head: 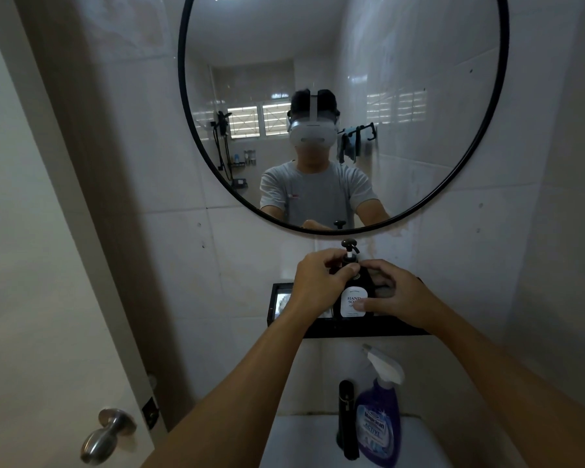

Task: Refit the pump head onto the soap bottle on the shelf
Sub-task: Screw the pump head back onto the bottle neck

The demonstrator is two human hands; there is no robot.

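Note:
A dark soap bottle (352, 300) with a white "HAND SOAP" label stands on a black wall shelf (352, 327) below the mirror. Its dark pump head (349, 246) sits upright on the bottle's neck, nozzle pointing right. My left hand (318, 283) has its fingers pinched around the pump's collar at the neck. My right hand (397, 293) wraps the bottle's right side, thumb across the label. The join between collar and neck is hidden by my fingers.
A round black-framed mirror (500, 106) hangs above the shelf. Below it, a purple spray bottle (380, 423) and a black tap (347, 417) stand at the back of a white basin (301, 444). At the left, a door with a metal knob (107, 435).

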